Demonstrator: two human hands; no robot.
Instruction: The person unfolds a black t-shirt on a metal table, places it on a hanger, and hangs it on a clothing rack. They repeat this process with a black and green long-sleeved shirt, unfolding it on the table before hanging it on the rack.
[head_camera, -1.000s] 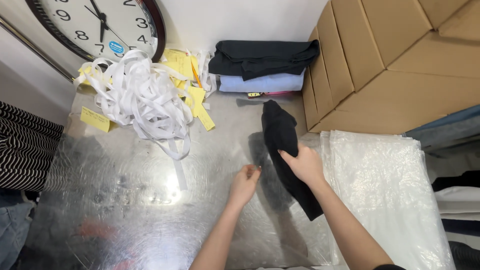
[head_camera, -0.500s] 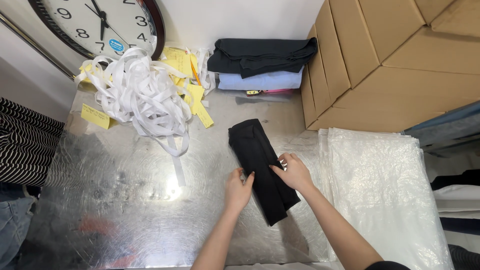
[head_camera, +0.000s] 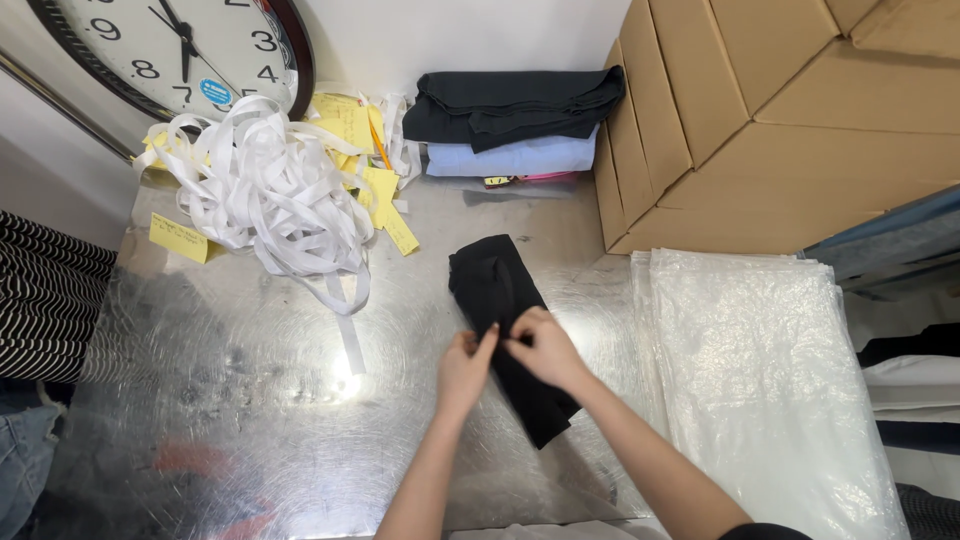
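A narrow folded black garment (head_camera: 497, 295) lies slanted on the shiny metal table (head_camera: 250, 420). My left hand (head_camera: 463, 368) rests at its left edge, fingers pinching the cloth near the middle. My right hand (head_camera: 545, 350) lies on top of the garment beside the left, its fingers curled onto the fabric. The two hands touch each other over the cloth. The garment's lower end pokes out under my right wrist.
A heap of white paper strips (head_camera: 262, 190) and yellow notes (head_camera: 368, 160) lies at back left, under a wall clock (head_camera: 170, 45). Folded black and light blue clothes (head_camera: 515, 125) are stacked at the back. Cardboard boxes (head_camera: 780, 110) and clear plastic bags (head_camera: 760, 370) fill the right.
The black garment has been slid left from beside the plastic bags toward the table's middle. Both hands have come together on its middle.
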